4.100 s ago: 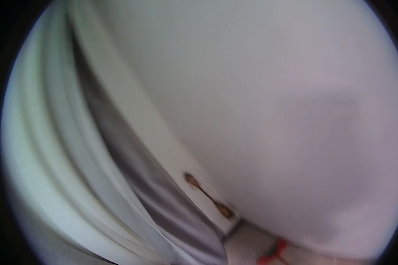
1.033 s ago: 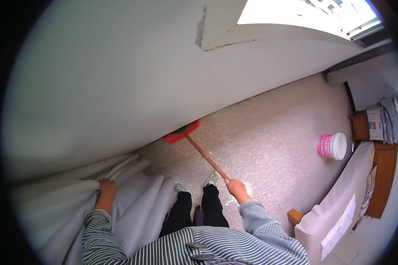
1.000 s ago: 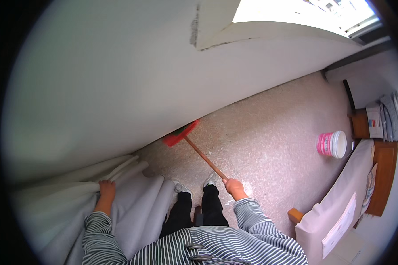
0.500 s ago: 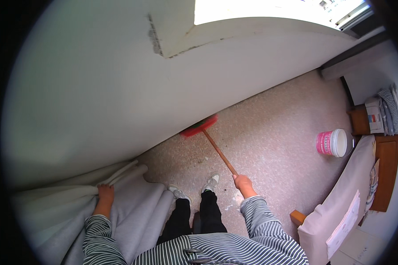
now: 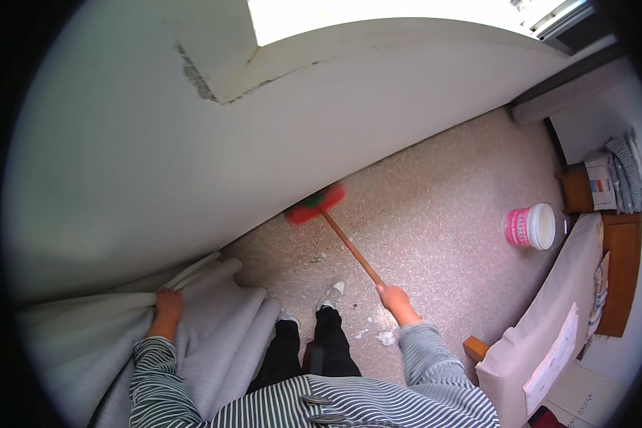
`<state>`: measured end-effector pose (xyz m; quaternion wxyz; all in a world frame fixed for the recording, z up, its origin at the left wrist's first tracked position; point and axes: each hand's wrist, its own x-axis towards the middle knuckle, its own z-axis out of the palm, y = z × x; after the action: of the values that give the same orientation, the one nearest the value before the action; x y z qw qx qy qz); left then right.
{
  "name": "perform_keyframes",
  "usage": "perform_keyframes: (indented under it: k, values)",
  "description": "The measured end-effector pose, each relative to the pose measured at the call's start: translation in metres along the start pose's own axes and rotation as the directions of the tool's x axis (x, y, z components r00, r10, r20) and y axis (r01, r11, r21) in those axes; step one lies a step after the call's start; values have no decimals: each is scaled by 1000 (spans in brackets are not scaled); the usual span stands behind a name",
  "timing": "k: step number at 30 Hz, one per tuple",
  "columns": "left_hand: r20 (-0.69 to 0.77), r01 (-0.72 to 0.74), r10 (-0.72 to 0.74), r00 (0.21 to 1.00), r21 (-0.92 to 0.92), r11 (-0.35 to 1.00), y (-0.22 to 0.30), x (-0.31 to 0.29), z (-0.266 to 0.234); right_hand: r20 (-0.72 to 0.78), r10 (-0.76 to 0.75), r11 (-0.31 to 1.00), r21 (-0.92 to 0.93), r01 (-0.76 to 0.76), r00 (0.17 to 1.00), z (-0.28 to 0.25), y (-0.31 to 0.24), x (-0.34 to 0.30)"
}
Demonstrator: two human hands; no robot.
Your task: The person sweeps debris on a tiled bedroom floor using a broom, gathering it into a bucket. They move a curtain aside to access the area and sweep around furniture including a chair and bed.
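Note:
My right hand (image 5: 394, 298) grips the upper end of a broom's brown wooden handle (image 5: 352, 247). The broom's red and green head (image 5: 314, 205) lies on the floor along the foot of the white wall, a little blurred. My left hand (image 5: 168, 302) is closed on a fold of the long pale grey curtain (image 5: 221, 324), which hangs bunched at my left. Small scraps and dirt (image 5: 317, 260) are on the floor between the broom head and my shoes. White flakes (image 5: 385, 337) lie beneath my right forearm.
A pink and white bucket (image 5: 529, 227) stands on the speckled floor at the right. Beyond it are a sofa with a pale cover (image 5: 528, 321), its wooden arm end (image 5: 476, 348), and folded cloths (image 5: 620, 175) on a wooden stand. The white wall (image 5: 214, 164) runs along the far side below a bright window.
The broom head has shifted slightly left and shows more of its green middle. My view and feet have moved a little; white flakes now show more fully. Both hands keep their hold.

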<state>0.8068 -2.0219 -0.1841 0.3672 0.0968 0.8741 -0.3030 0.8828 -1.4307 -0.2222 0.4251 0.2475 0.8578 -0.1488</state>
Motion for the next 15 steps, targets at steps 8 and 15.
perform_keyframes:
  k: [8, 15]
  values:
    - [-212, -61, 67, 975, 33, 998, -3, 0, -1, 175, 131, 988, -102, -114, 976, 48, 83, -42]
    - [-161, -40, 45, 986, 36, 999, 5, 14, -22, 63, 27, 999, -36, -25, 998, 6, 23, -16]
